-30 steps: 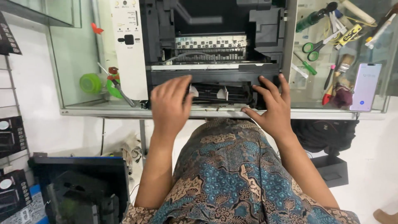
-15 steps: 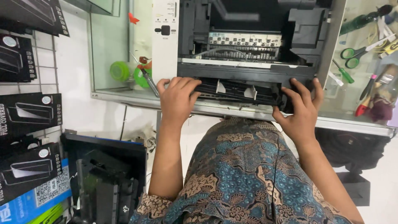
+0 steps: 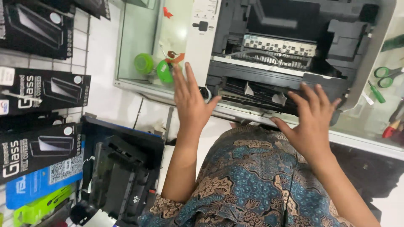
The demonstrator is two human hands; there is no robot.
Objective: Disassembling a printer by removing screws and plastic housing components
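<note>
While both hands were spread flat with fingers splayed, neither grip had closed on anything. The left hand (image 3: 190, 101) was wide open, palm down, fingers pointing up toward the white side panel (image 3: 203, 40) of the opened printer (image 3: 294, 50), its thumb reaching toward the lower left corner of the dark front slot (image 3: 252, 90); whether the fingertips actually touched the casing could not be told. The right hand (image 3: 310, 120) was likewise open, fingers fanned, lying over the right end of that front slot and seemingly resting on the black edge there, holding nothing. The printer sat on the glass table (image 3: 139, 54), its cover off and inner parts exposed, directly ahead of the person and between the two hands. Left of it on the table lay two green round reels (image 3: 153, 67). To the right were green-handled scissors (image 3: 387, 75) and a green screwdriver (image 3: 376, 92). Below the left forearm, on the floor, stood a black printer part (image 3: 122, 176), beside black boxed screen protectors (image 3: 42, 92).
</note>
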